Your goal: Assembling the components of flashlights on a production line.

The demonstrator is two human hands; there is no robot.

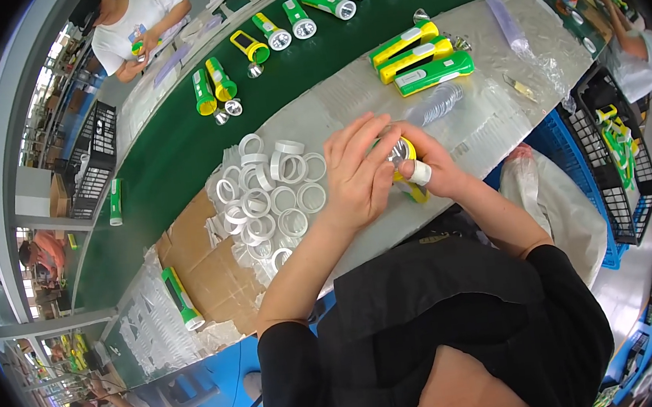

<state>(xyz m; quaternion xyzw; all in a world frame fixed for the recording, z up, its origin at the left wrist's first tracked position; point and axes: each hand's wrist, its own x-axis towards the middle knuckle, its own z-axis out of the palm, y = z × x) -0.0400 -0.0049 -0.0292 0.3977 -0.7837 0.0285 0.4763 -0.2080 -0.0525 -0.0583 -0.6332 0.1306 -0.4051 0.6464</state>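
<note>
Working left to right across the bench:
far left: a green-and-yellow flashlight (182, 297) lies alone on brown cardboard (206, 262), beside a heap of clear plastic bits.
left-centre: pile of white rings (270, 193) on the worktop (347, 91), well apart from the belt.
left hand (354, 173): fingers curled and closed over the head end of the held flashlight (405, 166), covering most of it.
held flashlight, place: above the worktop edge, between both hands, close to the body.
right hand (437, 173): closed round the yellow body from the right; one finger wears a white wrap (421, 172).
pointing: shiny lens end faces up toward the camera; long axis runs roughly from the camera down and right, body mostly hidden, so exact tilt is unclear.
handling, judged: light, stiff plastic shell, smooth and a bit slippery; clear lens and reflector likely scratch easily. Best held round the barrel, fingertips on the head rim only.
right of hands: three finished flashlights (418, 57) lie side by side on the worktop.
far right: black wire basket (616, 160) with more green parts.
belt (178, 139): green, carrying more flashlights.
</note>
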